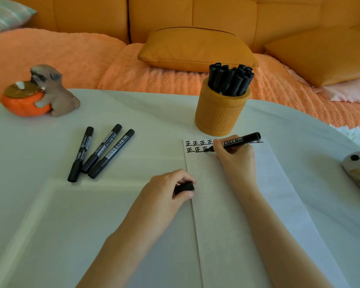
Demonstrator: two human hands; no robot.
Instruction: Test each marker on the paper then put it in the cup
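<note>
Nearest, left hand [166, 189] pinching black cap [184, 187] at left edge of white paper [237, 204]; farther up, right hand [236, 151] gripping uncapped black marker [236, 141], tip down on second row of black characters [197, 146] near top of sheet; orange cup [220, 113] just beyond paper, crowded with upright black markers [230, 79]; three capped markers [101, 151] lying well left on pale table [133, 113]; dog figurine [40, 91] at far left.

The right hand [235, 151] presses an uncapped marker [235, 141] to the paper [237, 204], tip on the second row of marks; the left hand [166, 190] pinches its cap [184, 188]. Three markers [100, 152] lie left; the cup [221, 110] stands far.
</note>
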